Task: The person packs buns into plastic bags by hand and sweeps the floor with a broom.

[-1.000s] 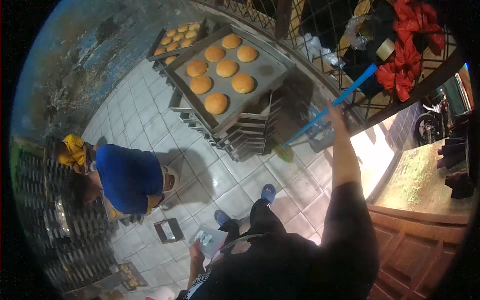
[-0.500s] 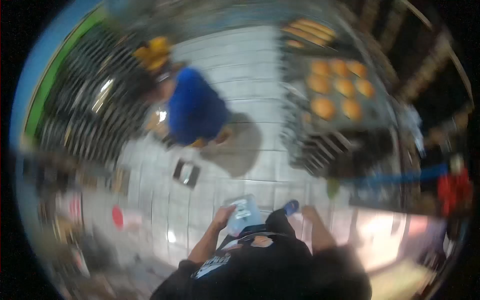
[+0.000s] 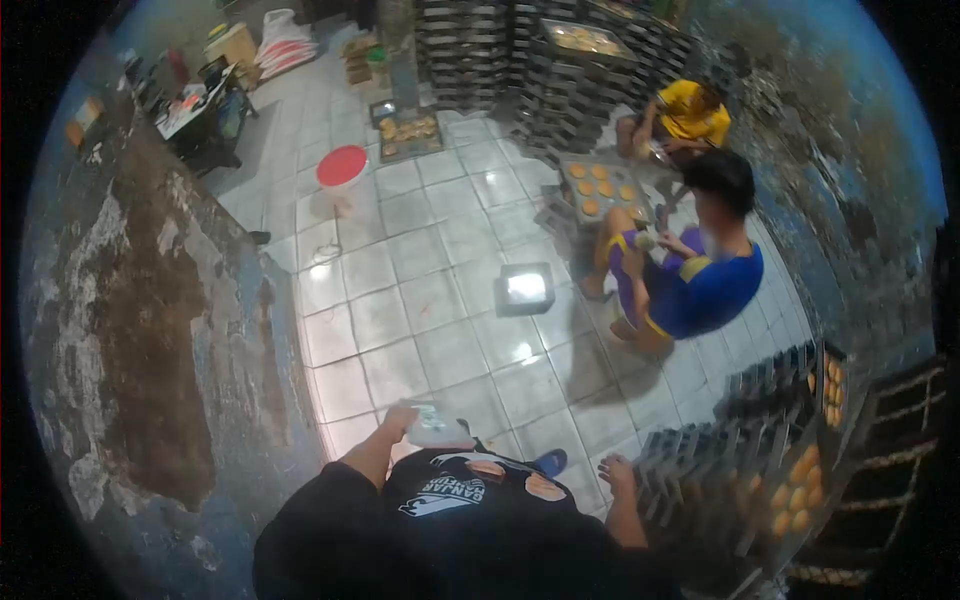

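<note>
At the lower middle, my left hand (image 3: 401, 421) is closed on the edge of a pale, translucent flat container (image 3: 438, 428) with something light on it. My right hand (image 3: 617, 474) is lower right, empty, with its fingers apart, beside the stacked trays (image 3: 690, 470). Round golden buns (image 3: 797, 495) lie on a tray at the far right, beyond that hand. My blue sandal (image 3: 550, 462) shows on the tiles between my hands.
A person in blue (image 3: 710, 295) and a person in yellow (image 3: 692, 115) sit near a tray of buns (image 3: 600, 188). A dark box (image 3: 525, 289), a red-lidded bucket (image 3: 342, 167) and another tray (image 3: 410, 137) stand on the floor. A peeling wall (image 3: 150, 330) rises at left.
The view has swung left, away from the bun trays and blue pole to the room's far side. My right hand was raised at the blue pole and is now lowered, off it. My left hand keeps the container.
</note>
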A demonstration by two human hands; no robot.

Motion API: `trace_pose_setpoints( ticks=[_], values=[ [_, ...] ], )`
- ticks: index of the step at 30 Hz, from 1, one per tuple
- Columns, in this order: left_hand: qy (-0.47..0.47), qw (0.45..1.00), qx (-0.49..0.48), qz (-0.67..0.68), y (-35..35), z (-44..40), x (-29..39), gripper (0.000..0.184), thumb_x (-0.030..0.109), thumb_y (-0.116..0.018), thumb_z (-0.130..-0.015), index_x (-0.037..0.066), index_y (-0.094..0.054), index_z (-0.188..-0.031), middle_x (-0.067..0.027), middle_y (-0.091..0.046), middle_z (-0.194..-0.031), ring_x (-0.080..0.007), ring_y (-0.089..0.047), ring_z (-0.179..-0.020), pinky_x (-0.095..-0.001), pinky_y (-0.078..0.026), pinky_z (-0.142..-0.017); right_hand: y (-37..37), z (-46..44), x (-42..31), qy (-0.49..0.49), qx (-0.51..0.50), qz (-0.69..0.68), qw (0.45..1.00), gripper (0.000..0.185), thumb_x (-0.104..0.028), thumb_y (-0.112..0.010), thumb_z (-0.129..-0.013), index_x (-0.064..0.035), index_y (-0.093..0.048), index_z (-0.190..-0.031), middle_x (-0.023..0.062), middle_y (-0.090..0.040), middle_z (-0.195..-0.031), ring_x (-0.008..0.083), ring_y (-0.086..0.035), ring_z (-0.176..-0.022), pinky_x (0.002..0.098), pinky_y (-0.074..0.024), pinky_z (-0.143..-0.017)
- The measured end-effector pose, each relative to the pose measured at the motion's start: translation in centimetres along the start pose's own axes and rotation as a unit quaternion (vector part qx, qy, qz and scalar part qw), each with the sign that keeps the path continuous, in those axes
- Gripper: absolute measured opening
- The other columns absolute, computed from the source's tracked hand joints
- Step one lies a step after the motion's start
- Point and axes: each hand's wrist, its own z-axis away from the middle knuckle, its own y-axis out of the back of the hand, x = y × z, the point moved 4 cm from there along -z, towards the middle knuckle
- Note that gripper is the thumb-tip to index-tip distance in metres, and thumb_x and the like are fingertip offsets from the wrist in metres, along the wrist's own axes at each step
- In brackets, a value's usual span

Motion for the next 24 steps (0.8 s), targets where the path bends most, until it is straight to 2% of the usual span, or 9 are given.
trace_pose_setpoints(
  ticks=[6,8,10,11,13,17,20,22,24],
  values=[
    [-0.069,0.993,0.090,0.015,9.8,-3.9,7.5,0.029,0.023,-0.073,-0.090,-0.005,-0.071,-0.099,-0.0092,-0.071,-0.087,-0.0188,-0.066,-0.075,-0.0357,-0.051,-0.061,-14.0,-3.2,-3.8,-0.046,-0.123,-0.077,0.988,0.036,-0.017,-0.063,-0.095,-0.0006,-0.058,-0.127,0.0161,-0.070,-0.100,0.0289,-0.071,-0.084,0.0384,-0.0590,-0.065],
    [-0.050,0.982,0.083,0.164,10.7,-6.1,9.4,0.028,0.022,-0.073,-0.089,-0.004,-0.072,-0.099,-0.0080,-0.070,-0.085,-0.0176,-0.065,-0.073,-0.0338,-0.049,-0.060,-18.1,-5.3,-5.5,0.099,-0.245,0.147,0.953,0.038,-0.023,-0.066,-0.092,-0.0018,-0.061,-0.123,0.0162,-0.071,-0.100,0.0302,-0.071,-0.084,0.0410,-0.0588,-0.066],
    [-0.081,0.990,0.069,0.093,12.6,-8.7,11.1,0.028,0.023,-0.070,-0.091,-0.002,-0.073,-0.104,-0.0108,-0.072,-0.089,-0.0195,-0.066,-0.078,-0.0354,-0.052,-0.067,-23.2,-8.2,-9.0,0.076,-0.273,0.274,0.919,0.034,-0.024,-0.067,-0.091,-0.0026,-0.062,-0.117,0.0159,-0.071,-0.098,0.0300,-0.071,-0.084,0.0420,-0.0580,-0.067],
    [-0.332,0.931,0.081,-0.129,13.6,-9.0,13.3,0.027,0.023,-0.070,-0.091,0.000,-0.074,-0.105,-0.0121,-0.073,-0.090,-0.0204,-0.066,-0.080,-0.0370,-0.052,-0.071,-25.8,-10.3,-11.4,0.067,-0.285,0.304,0.907,0.033,-0.024,-0.067,-0.090,-0.0029,-0.063,-0.115,0.0158,-0.071,-0.097,0.0299,-0.071,-0.084,0.0425,-0.0576,-0.067],
    [-0.426,0.842,0.082,-0.321,15.5,-11.2,17.1,0.025,0.023,-0.068,-0.092,0.004,-0.074,-0.106,-0.0152,-0.073,-0.091,-0.0243,-0.067,-0.085,-0.0407,-0.052,-0.079,-31.6,-15.5,-17.3,0.075,-0.311,0.364,0.875,0.030,-0.025,-0.068,-0.089,-0.0036,-0.064,-0.109,0.0156,-0.071,-0.095,0.0296,-0.070,-0.084,0.0435,-0.0568,-0.068],
    [-0.309,0.943,0.076,-0.098,18.6,-13.9,28.3,0.027,0.026,-0.060,-0.096,0.006,-0.074,-0.106,-0.0175,-0.072,-0.087,-0.0273,-0.069,-0.087,-0.0412,-0.054,-0.077,-44.9,-29.6,-31.9,0.240,-0.334,0.517,0.751,0.026,-0.028,-0.069,-0.086,-0.0051,-0.066,-0.098,0.0151,-0.071,-0.090,0.0291,-0.070,-0.084,0.0456,-0.0553,-0.068],
    [0.138,0.952,0.203,-0.184,22.6,-13.8,36.5,0.030,0.026,-0.051,-0.100,0.006,-0.073,-0.108,-0.0163,-0.072,-0.083,-0.0266,-0.070,-0.075,-0.0377,-0.055,-0.065,-56.6,-40.3,-44.0,0.466,-0.284,0.596,0.589,0.024,-0.029,-0.070,-0.084,-0.0061,-0.068,-0.090,0.0147,-0.071,-0.087,0.0287,-0.070,-0.085,0.0471,-0.0541,-0.069],
    [0.028,0.896,0.145,-0.418,26.2,-19.5,41.0,0.031,0.027,-0.054,-0.101,0.003,-0.073,-0.103,-0.0119,-0.070,-0.074,-0.0205,-0.063,-0.057,-0.0339,-0.051,-0.051,-66.5,-46.8,-52.8,0.682,-0.131,0.554,0.459,0.024,-0.030,-0.071,-0.083,-0.0068,-0.069,-0.084,0.0145,-0.071,-0.085,0.0285,-0.069,-0.085,0.0481,-0.0533,-0.069],
    [-0.098,0.928,0.166,-0.318,29.3,-25.6,43.3,0.030,0.037,-0.068,-0.093,0.009,-0.074,-0.098,-0.0042,-0.068,-0.077,-0.0180,-0.059,-0.058,-0.0370,-0.049,-0.052,-75.0,-43.2,-68.7,0.650,-0.171,0.601,0.432,0.029,-0.021,-0.064,-0.092,-0.0045,-0.070,-0.115,0.0125,-0.073,-0.101,0.0168,-0.069,-0.089,0.0323,-0.0560,-0.075]
  ],
)
